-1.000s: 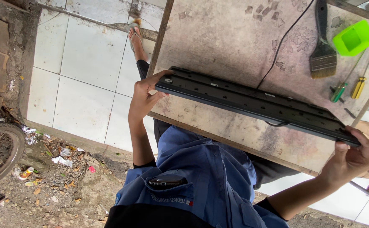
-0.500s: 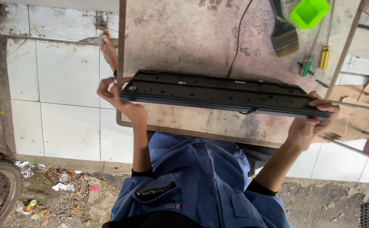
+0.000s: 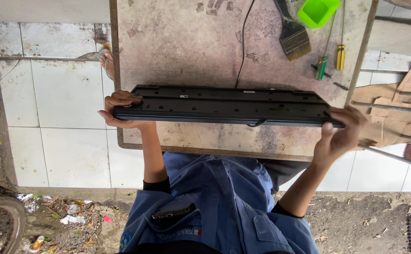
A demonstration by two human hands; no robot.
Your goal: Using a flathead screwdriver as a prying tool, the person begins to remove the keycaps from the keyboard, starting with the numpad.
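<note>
Presently, in the head view, the only one we have, we find a long black keyboard (image 3: pixel 226 106) held underside up over a worn, stained counter (image 3: pixel 177 42), its long axis running left to right across the frame, parallel to the counter's near edge. We note the left hand (image 3: pixel 123 110) at the keyboard's left end, fingers curled over the top and palm cupped under the end, closed on it. The right hand (image 3: pixel 339 131) grips the opposite end, thumb pressed along the near edge and fingers wrapped behind; it too is closed on the keyboard. Neither hand is nearer than the other: each holds its own end, and the body of the keyboard spans the whole gap between them. We cannot tell whether the keyboard rests on the counter or is lifted just clear of it. A black cable (image 3: pixel 243 42) runs from the far edge of the keyboard away across the counter. Well apart, toward the far right corner of the counter, we record a paintbrush (image 3: pixel 292 37), a green plastic tray (image 3: pixel 318 11), a green-handled screwdriver (image 3: pixel 321 68) and a yellow-handled screwdriver (image 3: pixel 340 57). A dark phone (image 3: pixel 172 213) shows in the blue shirt's chest pocket.
</note>
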